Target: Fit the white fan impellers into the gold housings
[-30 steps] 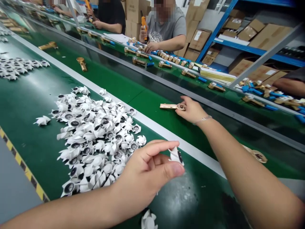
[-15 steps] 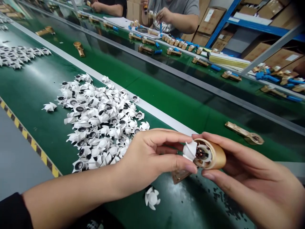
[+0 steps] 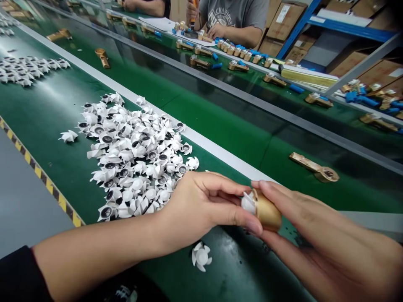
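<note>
My left hand (image 3: 204, 205) pinches a white plastic fan impeller (image 3: 248, 203) between thumb and fingers. The impeller sits against the open end of a gold cylindrical housing (image 3: 267, 209), held in my right hand (image 3: 315, 235). My fingers hide most of the housing's lower part, and its inside does not show. A large heap of loose white impellers (image 3: 135, 159) lies just beyond my left wrist. A single impeller (image 3: 201, 256) rests on the belt below my hands. A gold handled part (image 3: 315, 167) lies beyond my right hand.
My hands work over a green conveyor belt (image 3: 47, 105) edged by a white rail (image 3: 220, 151). Beyond it, a second belt carries gold and blue parts. A co-worker (image 3: 233, 16) sits across it, and cardboard boxes fill blue shelving (image 3: 296, 29).
My right hand has picked up the gold housing from the belt and turned it, hiding its open motor end. My left hand has brought the impeller against that end.
</note>
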### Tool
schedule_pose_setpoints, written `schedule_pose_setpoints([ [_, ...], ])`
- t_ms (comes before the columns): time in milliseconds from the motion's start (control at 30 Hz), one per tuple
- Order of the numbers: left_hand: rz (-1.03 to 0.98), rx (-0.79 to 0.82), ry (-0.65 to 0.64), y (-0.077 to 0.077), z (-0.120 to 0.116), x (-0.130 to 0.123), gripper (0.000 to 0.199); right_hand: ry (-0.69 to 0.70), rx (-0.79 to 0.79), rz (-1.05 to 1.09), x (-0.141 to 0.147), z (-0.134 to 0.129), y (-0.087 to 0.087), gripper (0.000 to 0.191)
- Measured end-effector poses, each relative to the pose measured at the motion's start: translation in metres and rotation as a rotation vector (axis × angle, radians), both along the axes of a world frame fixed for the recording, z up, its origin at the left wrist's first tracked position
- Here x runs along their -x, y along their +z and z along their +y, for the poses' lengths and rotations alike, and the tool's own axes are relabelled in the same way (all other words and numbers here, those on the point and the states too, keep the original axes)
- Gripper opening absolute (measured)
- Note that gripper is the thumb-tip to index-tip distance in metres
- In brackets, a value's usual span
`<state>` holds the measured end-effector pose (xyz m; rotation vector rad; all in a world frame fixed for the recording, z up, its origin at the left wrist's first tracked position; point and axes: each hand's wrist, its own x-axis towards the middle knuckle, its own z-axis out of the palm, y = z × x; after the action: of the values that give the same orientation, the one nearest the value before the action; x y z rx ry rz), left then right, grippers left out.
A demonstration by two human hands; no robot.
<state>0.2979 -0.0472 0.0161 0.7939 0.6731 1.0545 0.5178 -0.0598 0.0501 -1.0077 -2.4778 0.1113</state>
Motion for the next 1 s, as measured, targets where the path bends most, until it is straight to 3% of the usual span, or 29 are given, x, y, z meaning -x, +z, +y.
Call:
schedule_pose_setpoints([
  [67,0.031,-0.037,-0.063,0.0,0.001,0.002,0.02,0.025,0.005,0.016,0.002,0.004,0.003,0.05],
  [133,0.223,-0.137,-0.05,0.004,0.004,0.007,0.035,-0.046,0.018,0.048,0.005,0.022,0.005,0.047],
  [200,0.589,-0.331,0.064,0.012,0.009,0.014,0.054,-0.229,0.059,0.024,0.007,0.056,0.004,0.048],
  [233,0.8,-0.458,0.116,0.015,0.012,0.018,0.055,-0.396,0.104,-0.053,0.007,0.077,0.001,0.048],
  [267,0.994,-0.594,0.122,0.019,0.014,0.022,0.052,-0.474,0.158,-0.11,0.007,0.1,-0.002,0.045],
  [367,1.342,-0.911,-0.137,0.023,0.02,0.033,0.037,-0.575,0.234,-0.197,0.002,0.159,-0.017,0.055],
  [467,1.444,-1.009,-0.388,0.02,0.021,0.037,0.035,-0.614,0.223,-0.208,-0.003,0.177,-0.025,0.052],
  [567,1.484,-1.023,-0.492,0.013,0.018,0.034,0.032,-0.592,0.166,-0.174,-0.008,0.143,-0.024,0.049],
  [667,1.523,-1.029,-0.514,0.004,0.015,0.028,0.019,-0.408,0.192,-0.146,-0.022,0.075,-0.027,0.03],
  [800,1.54,-1.046,-0.491,-0.007,0.014,0.02,0.013,-0.279,0.314,-0.077,-0.045,-0.007,-0.05,0.015],
  [900,1.553,-1.054,-0.475,-0.012,0.014,0.015,0.017,-0.265,0.307,-0.069,-0.048,-0.032,-0.067,0.011],
  [1000,1.548,-1.031,-0.452,-0.014,0.014,0.013,0.02,-0.226,0.191,-0.148,-0.041,-0.034,-0.071,0.014],
])
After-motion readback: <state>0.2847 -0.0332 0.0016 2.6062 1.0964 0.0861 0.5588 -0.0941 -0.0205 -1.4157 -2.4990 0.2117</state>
